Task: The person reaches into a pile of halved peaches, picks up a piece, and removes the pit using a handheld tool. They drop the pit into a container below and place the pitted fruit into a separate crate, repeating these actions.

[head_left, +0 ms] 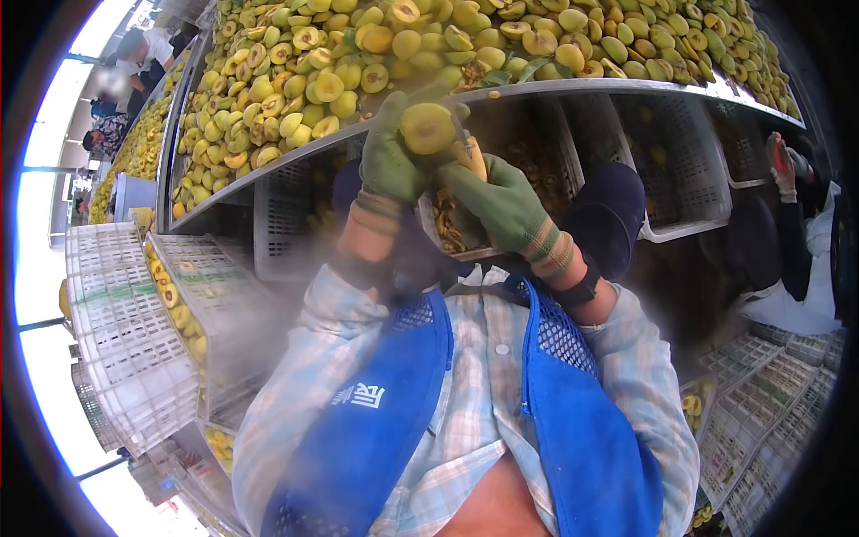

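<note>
In my gloved left hand [394, 152] is a halved yellow-green stone fruit [428, 128], its cut face turned up towards me. My right hand [506, 201], in a matching green glove, is closed around the yellow-orange handle [472, 159] of a small knife. The knife's narrow blade [459, 128] stands right at the fruit's right edge. Just beyond both hands runs the metal rim [358, 128] of a large table heaped with halved fruit [295, 85]. Below my hands, a crate holds brownish scraps [528, 161], partly hidden by my right hand.
White plastic crates [125, 313] are stacked at the left, some with fruit in them. More crates [676, 170] stand under the table and at the lower right [761, 421]. A co-worker's gloved hand [783, 166] shows at the right; another person [148, 54] is at the far left.
</note>
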Demonstrator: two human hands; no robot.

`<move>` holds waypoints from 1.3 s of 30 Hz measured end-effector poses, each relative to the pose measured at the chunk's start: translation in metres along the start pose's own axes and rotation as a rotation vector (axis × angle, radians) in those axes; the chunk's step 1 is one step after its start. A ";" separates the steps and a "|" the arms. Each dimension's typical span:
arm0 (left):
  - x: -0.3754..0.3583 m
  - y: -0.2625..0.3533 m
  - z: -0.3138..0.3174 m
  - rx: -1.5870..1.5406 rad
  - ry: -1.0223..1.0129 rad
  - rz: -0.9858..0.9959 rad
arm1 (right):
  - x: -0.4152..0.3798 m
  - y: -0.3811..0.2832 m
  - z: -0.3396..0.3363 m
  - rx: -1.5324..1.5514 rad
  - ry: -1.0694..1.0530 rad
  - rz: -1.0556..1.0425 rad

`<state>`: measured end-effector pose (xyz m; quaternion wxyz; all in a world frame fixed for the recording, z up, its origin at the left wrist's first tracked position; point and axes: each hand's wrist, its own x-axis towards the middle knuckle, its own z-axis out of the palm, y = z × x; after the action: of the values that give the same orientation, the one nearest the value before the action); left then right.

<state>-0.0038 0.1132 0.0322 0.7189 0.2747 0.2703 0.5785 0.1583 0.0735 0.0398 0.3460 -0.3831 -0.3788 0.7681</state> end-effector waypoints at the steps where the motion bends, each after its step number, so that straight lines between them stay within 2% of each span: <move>1: -0.003 -0.005 0.006 0.059 0.067 0.049 | -0.004 0.000 0.001 0.013 -0.015 0.005; 2: -0.005 -0.004 0.002 0.026 -0.020 -0.036 | -0.009 0.000 0.002 0.028 -0.030 0.008; 5: -0.012 -0.018 0.010 0.091 0.098 0.055 | -0.020 0.002 0.007 0.010 0.021 0.023; 12: -0.020 -0.029 0.017 0.182 0.018 0.202 | -0.027 0.018 0.003 -0.006 0.055 -0.037; 14: -0.022 -0.032 0.014 0.328 -0.007 0.290 | -0.030 0.015 0.004 -0.027 0.043 -0.017; 17: -0.027 -0.033 0.018 0.420 0.023 0.314 | -0.042 0.000 0.009 -0.053 -0.006 0.060; 23: -0.034 -0.031 0.013 0.409 0.002 0.305 | -0.046 -0.001 0.013 -0.194 -0.022 0.097; 29: -0.042 -0.036 0.013 0.564 0.013 0.427 | -0.048 -0.004 0.016 -0.194 -0.049 0.175; 33: -0.043 -0.038 0.016 0.466 0.030 0.414 | -0.044 0.003 0.014 -0.309 -0.010 0.080; 39: -0.041 -0.040 0.009 0.465 0.013 0.342 | -0.043 0.001 0.010 -0.400 -0.026 0.115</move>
<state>0.0225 0.0645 0.0132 0.5269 0.4699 0.3500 0.6157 0.1696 0.0339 0.0570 0.2136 -0.4553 -0.5058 0.7009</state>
